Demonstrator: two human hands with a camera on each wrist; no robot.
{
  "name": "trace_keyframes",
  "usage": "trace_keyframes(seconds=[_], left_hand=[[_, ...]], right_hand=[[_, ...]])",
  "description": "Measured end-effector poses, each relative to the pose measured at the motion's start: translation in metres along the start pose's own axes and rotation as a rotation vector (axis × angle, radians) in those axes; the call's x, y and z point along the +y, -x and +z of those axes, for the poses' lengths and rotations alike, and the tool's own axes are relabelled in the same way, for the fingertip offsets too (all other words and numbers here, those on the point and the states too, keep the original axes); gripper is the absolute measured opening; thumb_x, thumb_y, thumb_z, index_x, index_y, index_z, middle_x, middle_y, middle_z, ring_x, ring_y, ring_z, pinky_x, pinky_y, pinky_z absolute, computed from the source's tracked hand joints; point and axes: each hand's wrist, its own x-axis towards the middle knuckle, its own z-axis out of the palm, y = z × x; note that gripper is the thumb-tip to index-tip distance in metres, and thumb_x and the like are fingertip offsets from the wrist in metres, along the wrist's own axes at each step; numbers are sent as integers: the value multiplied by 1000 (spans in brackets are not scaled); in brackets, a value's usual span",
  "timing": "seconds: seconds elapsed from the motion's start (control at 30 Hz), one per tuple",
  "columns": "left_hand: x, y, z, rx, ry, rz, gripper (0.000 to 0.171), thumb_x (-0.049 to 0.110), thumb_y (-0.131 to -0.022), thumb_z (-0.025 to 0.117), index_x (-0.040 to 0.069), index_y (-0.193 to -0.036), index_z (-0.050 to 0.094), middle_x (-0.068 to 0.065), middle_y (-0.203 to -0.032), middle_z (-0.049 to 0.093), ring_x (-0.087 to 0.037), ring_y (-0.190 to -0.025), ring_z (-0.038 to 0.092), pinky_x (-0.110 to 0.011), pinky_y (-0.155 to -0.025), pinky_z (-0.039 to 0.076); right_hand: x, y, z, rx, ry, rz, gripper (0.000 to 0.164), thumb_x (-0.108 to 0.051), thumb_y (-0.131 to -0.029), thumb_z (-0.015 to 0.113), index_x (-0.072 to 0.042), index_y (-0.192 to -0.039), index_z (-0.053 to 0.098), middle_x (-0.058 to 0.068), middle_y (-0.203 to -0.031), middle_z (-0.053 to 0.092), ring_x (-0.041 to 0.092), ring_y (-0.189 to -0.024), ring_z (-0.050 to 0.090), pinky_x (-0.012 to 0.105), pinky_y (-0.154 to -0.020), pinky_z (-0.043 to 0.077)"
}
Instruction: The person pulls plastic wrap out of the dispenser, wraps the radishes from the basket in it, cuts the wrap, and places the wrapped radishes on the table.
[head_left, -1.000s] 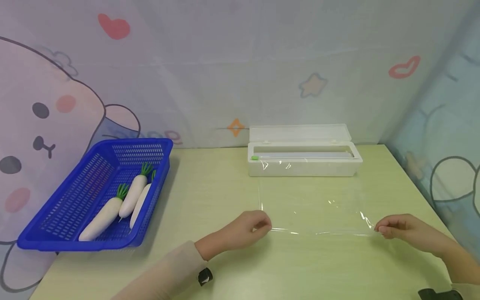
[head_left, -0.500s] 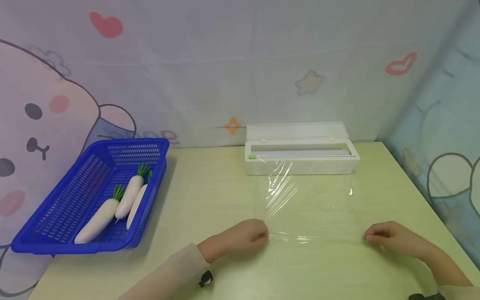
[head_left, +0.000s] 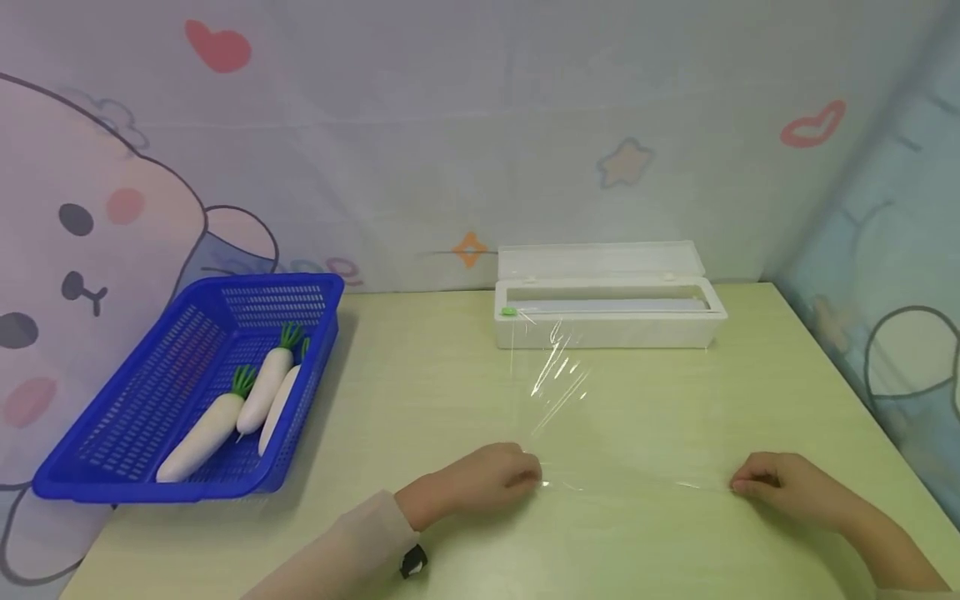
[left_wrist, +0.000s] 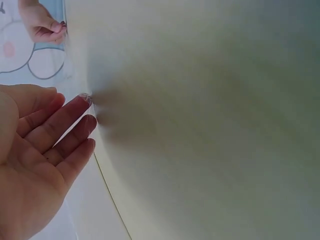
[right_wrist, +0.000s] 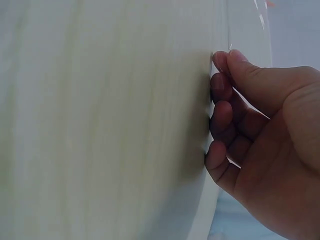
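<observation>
A clear sheet of cling film (head_left: pixel 558 375) stretches from a white cling film dispenser (head_left: pixel 607 333) toward the person, its glossy creases showing on the left side. My left hand (head_left: pixel 487 477) pinches the near left corner; the left wrist view shows film at the fingertips (left_wrist: pixel 86 98). At the near right corner, my right hand (head_left: pixel 798 492) pinches the film between thumb and forefinger, the other fingers curled loosely in the right wrist view. Both hands are low, close over the table. The dispenser's lid (head_left: pixel 600 260) stands raised, and a green slide cutter (head_left: pixel 508 312) sits at its left end.
On the left of the table (head_left: pixel 405 375) stands a blue plastic basket (head_left: pixel 150 492) holding three white radishes (head_left: pixel 202 437) with green tops. A printed cloth backdrop (head_left: pixel 420 150) rises behind the table and along its right side.
Both hands have drawn the film's near edge slightly toward the person and lower; the right hand has also shifted left. Creases appeared on the film's left side. Basket and dispenser stay put.
</observation>
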Motion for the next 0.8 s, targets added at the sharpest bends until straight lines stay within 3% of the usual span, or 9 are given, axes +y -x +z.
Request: trace_keyframes(seconds=[0.17, 0.27, 0.33, 0.43, 0.53, 0.67, 0.8], left_hand=[[-2, 12, -2, -14, -1, 48, 16, 12, -97, 53, 11, -100, 70, 4, -93, 70, -3, -84, 61, -16, -83, 46], [-5, 21, -1, -39, 43, 37, 17, 13, -98, 53, 11, -104, 69, 4, -95, 70, 1, -78, 58, -12, -80, 46], [-8, 26, 1, -46, 84, 20, 20, 13, -98, 53, 12, -111, 68, 4, -104, 71, 2, -83, 59, -12, -83, 46], [-10, 33, 3, -34, 171, -18, 26, 16, -99, 52, 12, -120, 66, 2, -117, 69, -3, -99, 63, -17, -92, 46], [-11, 36, 4, -4, 295, -75, 29, 18, -99, 52, 12, -125, 64, 1, -125, 65, -10, -116, 59, -23, -100, 43], [-13, 38, 5, 33, 452, -136, 27, 17, -99, 54, 12, -122, 66, 1, -123, 66, -10, -118, 58, -24, -101, 42], [-14, 40, 3, 78, 548, -161, 25, 14, -97, 57, 10, -120, 67, 0, -119, 68, -11, -116, 59, -24, -100, 43]], right_hand=[[-1, 2, 2, 26, 13, -22, 11, -7, -89, 66, -17, -86, 69, -20, -83, 62, -7, -75, 52, 21, -60, 46], [-2, 2, 3, 31, 11, -20, 12, -6, -89, 66, -17, -85, 68, -19, -83, 62, -7, -75, 52, 21, -60, 46], [-2, 2, 3, 35, 6, -23, 12, -5, -89, 66, -16, -85, 68, -18, -82, 62, -7, -75, 52, 21, -60, 46], [-2, 3, 3, 38, 5, -22, 12, -4, -89, 66, -16, -85, 68, -18, -81, 61, -7, -73, 51, 21, -59, 45], [-2, 4, 3, 38, 1, -10, 13, -4, -89, 65, -16, -85, 68, -18, -80, 60, -6, -71, 48, 21, -58, 43], [-2, 3, 4, 37, -3, -8, 14, -3, -89, 65, -16, -85, 67, -17, -80, 60, -5, -70, 47, 21, -57, 41], [-2, 3, 5, 42, -17, -13, 14, -4, -90, 65, -18, -85, 67, -17, -80, 61, -5, -70, 47, 21, -57, 41]])
